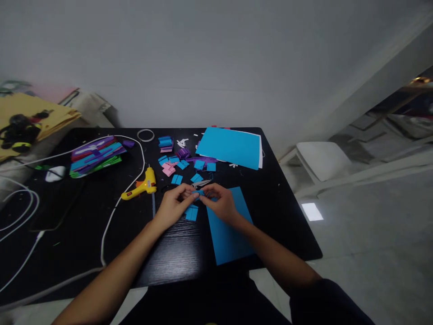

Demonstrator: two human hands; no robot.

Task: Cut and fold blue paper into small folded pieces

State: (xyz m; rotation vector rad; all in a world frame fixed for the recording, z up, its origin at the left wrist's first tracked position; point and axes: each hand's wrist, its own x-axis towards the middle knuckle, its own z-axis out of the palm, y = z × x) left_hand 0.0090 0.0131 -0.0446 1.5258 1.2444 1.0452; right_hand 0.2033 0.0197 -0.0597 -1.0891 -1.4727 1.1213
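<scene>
Between the fingertips of both hands is a small blue paper piece point(199, 193). My left hand point(175, 203) pinches it from one side and my right hand point(220, 202) from the other. Just below them on the black table lies a creased blue paper square point(191, 212). Scissors point(202, 183) rest right behind my fingers, partly hidden by them. Under my right wrist a blue paper sheet point(230, 243) lies flat. Several more small blue pieces point(177, 179) and some pink pieces point(169, 169) are spread beyond the hands.
A yellow glue gun point(146, 185) lies left, beside a white cable point(117, 205). Farther back are a stack of coloured paper or felt point(96, 155), a tape-like ring point(145, 135) and large blue sheets point(232, 146). A white stool point(320, 160) stands right of the table.
</scene>
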